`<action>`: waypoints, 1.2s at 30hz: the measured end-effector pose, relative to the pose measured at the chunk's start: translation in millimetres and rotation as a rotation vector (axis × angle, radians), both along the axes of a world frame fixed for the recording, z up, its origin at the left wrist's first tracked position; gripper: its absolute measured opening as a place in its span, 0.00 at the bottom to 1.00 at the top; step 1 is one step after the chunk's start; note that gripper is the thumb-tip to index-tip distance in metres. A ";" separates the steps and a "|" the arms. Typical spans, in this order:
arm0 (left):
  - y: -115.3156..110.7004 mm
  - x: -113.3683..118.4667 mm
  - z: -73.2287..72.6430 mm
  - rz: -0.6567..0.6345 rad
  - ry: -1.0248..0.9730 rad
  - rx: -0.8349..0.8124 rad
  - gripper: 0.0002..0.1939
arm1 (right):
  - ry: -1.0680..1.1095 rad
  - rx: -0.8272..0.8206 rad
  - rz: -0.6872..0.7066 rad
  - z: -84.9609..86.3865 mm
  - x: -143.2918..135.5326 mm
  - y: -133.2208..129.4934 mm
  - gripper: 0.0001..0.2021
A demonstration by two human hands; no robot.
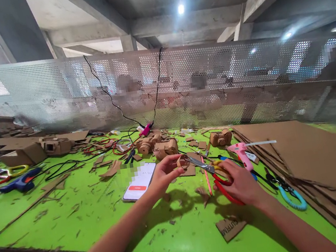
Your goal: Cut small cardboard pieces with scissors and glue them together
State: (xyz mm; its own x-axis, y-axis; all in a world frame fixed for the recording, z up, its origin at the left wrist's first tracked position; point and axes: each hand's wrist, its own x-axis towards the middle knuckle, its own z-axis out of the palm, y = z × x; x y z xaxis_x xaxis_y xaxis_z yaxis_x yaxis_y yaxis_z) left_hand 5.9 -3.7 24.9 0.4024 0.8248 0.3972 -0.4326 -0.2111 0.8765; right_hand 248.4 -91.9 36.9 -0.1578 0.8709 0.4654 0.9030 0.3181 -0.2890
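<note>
My left hand [167, 171] pinches a small curved piece of cardboard [182, 162] above the green table. My right hand [237, 181] grips a pair of scissors [224, 187] with red and yellow handles. The metal blades reach left to the cardboard piece; whether they are parted around it I cannot make out. Under the hands lie a pink pencil-like stick [207, 179] and torn cardboard scraps. A phone [135, 185] with a lit screen rests beside my left wrist. Just behind my left hand sits a small cardboard camera model [165, 148].
A pink glue gun [241, 153] and turquoise-handled pliers [292, 198] lie right of my right hand. Large cardboard sheets [323, 153] cover the right side. At left are a blue glue gun [21, 181] and a cardboard box [24, 156]. A perforated metal screen [186, 81] stands behind the table.
</note>
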 end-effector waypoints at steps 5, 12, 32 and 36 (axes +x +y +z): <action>-1.6 0.4 -0.8 0.003 0.017 -0.005 0.19 | -0.027 0.050 -0.028 -4.0 -0.5 0.4 0.15; -0.3 -0.3 0.3 -0.048 0.030 -0.060 0.20 | -0.033 0.077 -0.018 -6.3 3.3 3.6 0.14; 2.2 -2.2 1.1 -0.152 -0.067 -0.241 0.21 | -0.043 0.009 0.082 -5.5 4.5 2.0 0.10; 1.8 -2.2 2.4 -0.147 -0.083 -0.268 0.20 | 0.013 0.000 0.093 -6.3 5.0 3.0 0.09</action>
State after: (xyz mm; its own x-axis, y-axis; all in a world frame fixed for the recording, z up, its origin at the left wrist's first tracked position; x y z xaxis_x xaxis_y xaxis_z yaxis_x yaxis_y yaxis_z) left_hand 3.7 -1.9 27.3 0.5003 0.8400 0.2099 -0.5135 0.0926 0.8531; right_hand 253.3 -88.9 30.7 -0.2315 0.8530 0.4677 0.8658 0.3999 -0.3007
